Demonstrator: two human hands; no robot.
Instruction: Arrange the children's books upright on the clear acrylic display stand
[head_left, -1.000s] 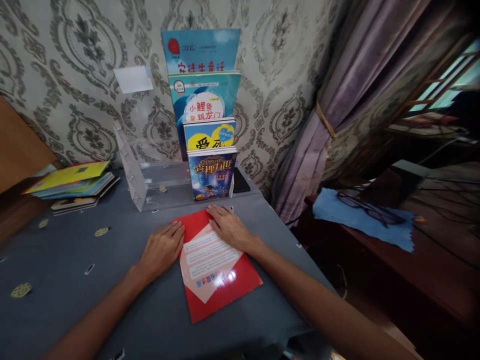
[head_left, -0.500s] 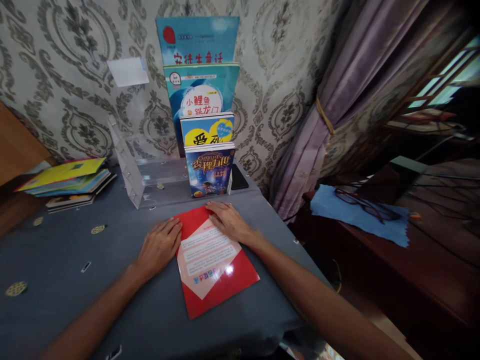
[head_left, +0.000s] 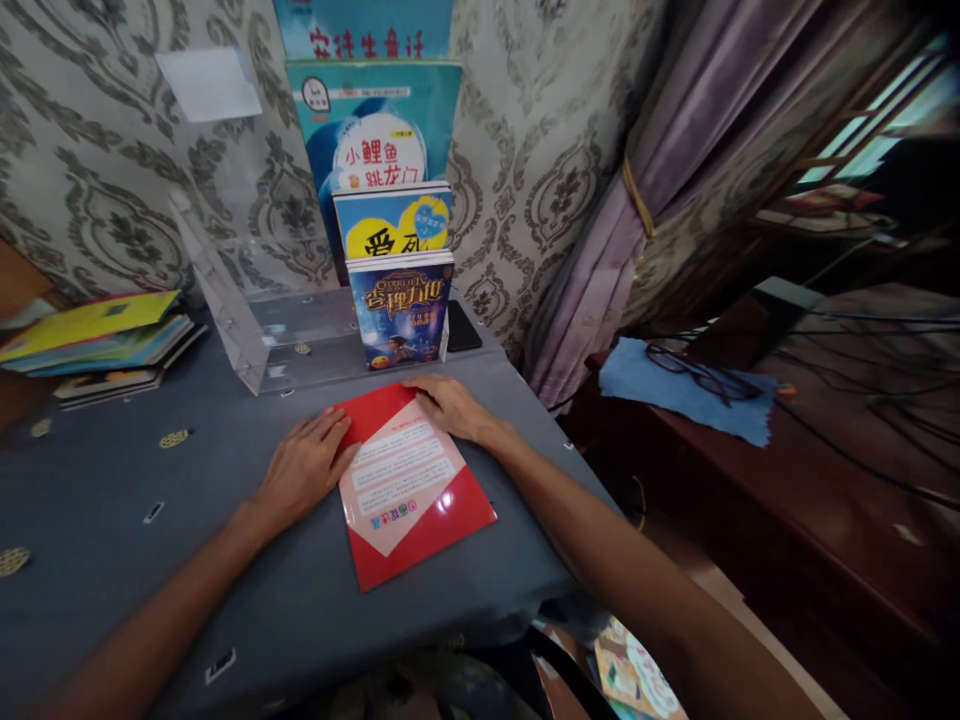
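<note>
A red booklet (head_left: 409,490) with a white text panel lies flat on the grey-blue tablecloth (head_left: 112,520). My left hand (head_left: 304,465) rests flat at its left edge, fingers stretched out. My right hand (head_left: 450,403) lies on its top right corner, fingers extended and pressed down. Just behind the booklet stands a clear acrylic display rack (head_left: 262,330) whose right side holds several upright books, the front one dark blue (head_left: 401,322).
A stack of thin books (head_left: 97,340) lies at the table's far left. A black phone (head_left: 463,328) sits beside the rack. Right of the table hang purple curtains (head_left: 645,170), and a dark wooden surface carries a blue cloth (head_left: 637,375) with glasses (head_left: 697,372).
The view has tilted down and shifted, so everything sits higher and further left in the picture. Both hands stay on the red booklet in nearly the same pose.
</note>
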